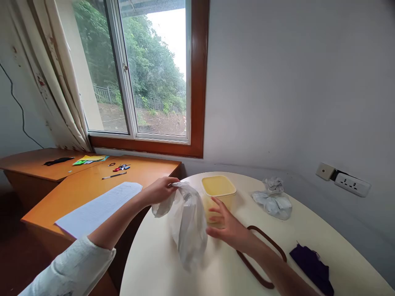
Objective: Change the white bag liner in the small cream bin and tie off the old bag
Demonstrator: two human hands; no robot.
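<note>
My left hand (163, 190) pinches the top of a thin white plastic bag (189, 226), which hangs down over the round table. Just right of the bag is a yellow, square plastic container (219, 187), upright with its top uncovered. My right hand (224, 224) is in front of that container, fingers spread and a little blurred, holding nothing. Whether its fingertips touch the container or the bag I cannot tell. Beneath my right forearm lies a brown loop-shaped strap or handle (271, 238), partly hidden by the arm.
The round cream table (148, 263) also bears a crumpled clear plastic bag (274, 201) and a dark purple cloth (311, 265). On the wooden desk (74, 193) at left are papers (101, 207), a pen (114, 176) and keys (121, 167). A power socket (352, 183) is on the right wall.
</note>
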